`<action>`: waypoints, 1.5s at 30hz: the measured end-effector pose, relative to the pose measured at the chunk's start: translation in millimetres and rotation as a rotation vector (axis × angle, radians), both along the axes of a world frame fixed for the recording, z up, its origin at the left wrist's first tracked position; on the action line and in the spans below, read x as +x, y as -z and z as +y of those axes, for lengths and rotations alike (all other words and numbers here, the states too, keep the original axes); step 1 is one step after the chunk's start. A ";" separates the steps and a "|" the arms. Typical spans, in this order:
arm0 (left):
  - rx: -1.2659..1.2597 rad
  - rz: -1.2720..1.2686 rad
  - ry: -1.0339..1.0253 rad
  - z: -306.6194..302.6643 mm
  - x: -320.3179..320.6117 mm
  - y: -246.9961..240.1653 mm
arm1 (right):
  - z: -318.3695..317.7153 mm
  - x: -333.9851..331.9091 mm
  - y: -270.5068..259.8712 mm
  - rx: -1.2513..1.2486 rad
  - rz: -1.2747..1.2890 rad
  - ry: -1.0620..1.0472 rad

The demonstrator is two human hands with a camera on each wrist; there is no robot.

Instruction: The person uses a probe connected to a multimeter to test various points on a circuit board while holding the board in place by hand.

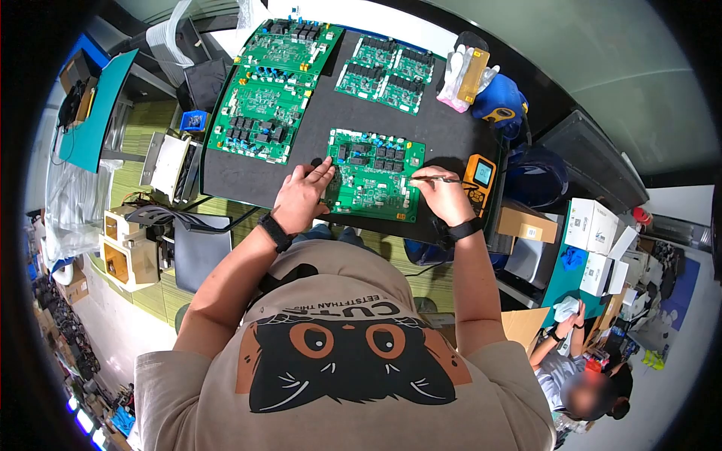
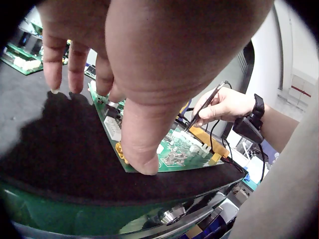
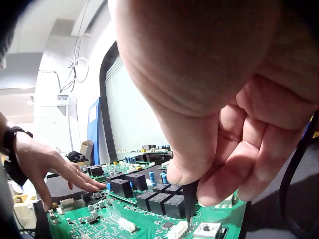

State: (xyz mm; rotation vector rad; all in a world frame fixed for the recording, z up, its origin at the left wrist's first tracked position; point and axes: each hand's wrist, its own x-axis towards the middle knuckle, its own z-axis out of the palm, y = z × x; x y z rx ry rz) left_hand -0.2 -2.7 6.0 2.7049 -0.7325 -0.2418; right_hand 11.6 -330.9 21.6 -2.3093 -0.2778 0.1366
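A green circuit board (image 1: 365, 194) with black relays and white connectors lies on the dark mat in front of me. My left hand (image 1: 299, 199) rests along its left side with fingers extended. In the left wrist view the thumb (image 2: 142, 144) lies on a board corner beside a yellow part. Between thumb and fingertips, my right hand (image 1: 445, 200) pinches black tweezers (image 3: 189, 199). Their points meet a white connector (image 3: 177, 231) near the board's right edge, beside a square metal-topped terminal (image 3: 208, 230). The left hand (image 3: 52, 167) also shows across the board in the right wrist view.
A yellow multimeter (image 1: 479, 177) with dark leads lies right of my right hand. Larger green boards (image 1: 259, 105) occupy the mat's left side; a panel of smaller boards (image 1: 385, 74) lies at the back. Gloves (image 1: 453, 74) and a blue container (image 1: 498, 101) stand back right.
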 end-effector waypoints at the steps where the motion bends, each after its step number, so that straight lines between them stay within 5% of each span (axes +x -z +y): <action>1: 0.004 0.005 0.001 0.0 0.2 -0.6 | -0.5 0.4 0.5 0.000 0.000 0.000; 45: -0.005 0.010 -0.006 -0.7 -0.2 0.9 | -4.1 3.0 -0.2 -0.015 -0.074 -0.058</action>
